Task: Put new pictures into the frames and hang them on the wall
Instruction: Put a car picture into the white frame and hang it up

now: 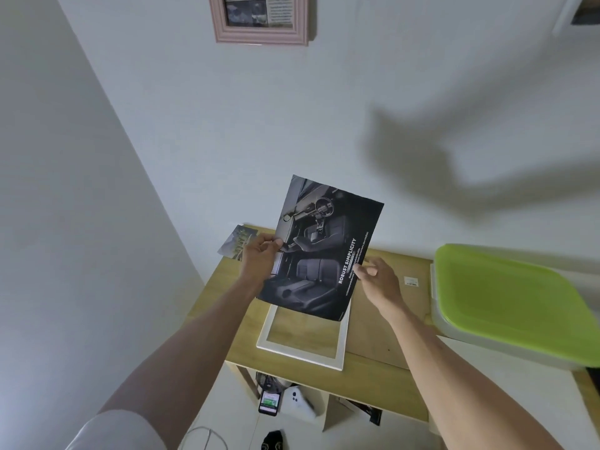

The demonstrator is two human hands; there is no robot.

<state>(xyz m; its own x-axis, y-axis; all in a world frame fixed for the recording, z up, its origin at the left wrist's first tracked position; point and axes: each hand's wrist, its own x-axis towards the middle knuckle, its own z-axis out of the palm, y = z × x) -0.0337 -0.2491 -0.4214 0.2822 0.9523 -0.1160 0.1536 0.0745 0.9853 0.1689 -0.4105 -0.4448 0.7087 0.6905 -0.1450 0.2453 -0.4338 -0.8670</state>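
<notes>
Picture: dark printed sheet [319,251] showing a car interior with the words "ROBUST SIMPLICITY", held up in the air above the worktop [373,378], tilted, its lower edge over the white frame.
Left hand: the left hand [259,258] pinches the sheet's left edge, thumb on the printed face and fingers curled behind it.
Right hand: the right hand [378,280] pinches the sheet's right edge near the text with thumb and fingertips, the other fingers loosely bent.
White frame: empty white frame [305,342] lying flat on the wooden worktop, directly under the sheet, the wood showing through its opening.
Backing board: brown board [389,319] flat on the worktop just right of the white frame.
Pink frame: pink frame [259,19] hanging on the wall above, with a picture in it.
Small photo: a photo [237,243] at the far left corner of the worktop, overhanging the edge.
Box: container with a green lid [509,297] on the right.
Below: a phone [269,402] with a lit screen lies under the worktop.
</notes>
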